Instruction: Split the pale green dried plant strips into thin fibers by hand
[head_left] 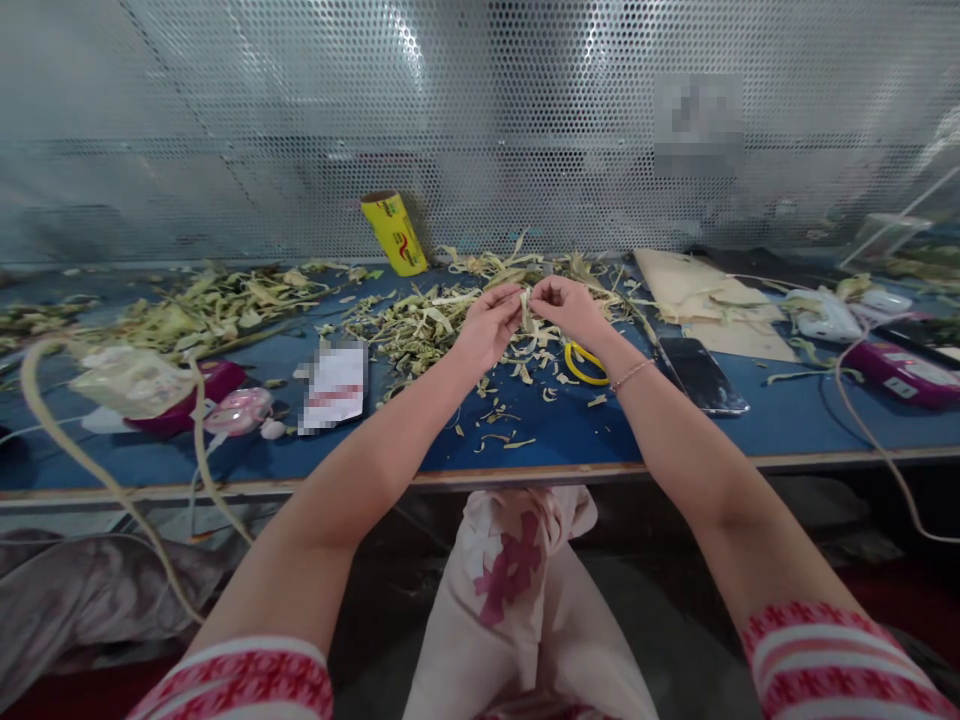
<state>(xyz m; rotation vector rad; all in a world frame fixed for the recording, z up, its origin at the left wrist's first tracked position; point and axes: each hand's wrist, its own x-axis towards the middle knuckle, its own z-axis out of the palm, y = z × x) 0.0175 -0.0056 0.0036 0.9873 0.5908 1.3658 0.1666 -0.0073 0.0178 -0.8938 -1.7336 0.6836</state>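
Observation:
Close together over the heap, my left hand (491, 322) and my right hand (568, 305) both pinch a pale strip of dried plant (528, 312) that hangs between the fingertips. Beneath and behind them spreads a pile of dried greenish-yellow plant pieces (409, 335) on the blue tabletop (420, 450). Just below my right hand lies a yellow ring (582, 368), partly covered by the wrist. Small pale scraps (499, 412) are scattered nearer to me. My fingertips hide part of the strip.
A yellow tube (395, 233) leans against the perforated metal panel (450, 110). Left are another plant pile (202, 308), a phone-shaped item (335, 388) and a pink device (238, 411). Right are a dark phone (701, 375), cardboard (701, 290) and a purple case (904, 375) beside a cable.

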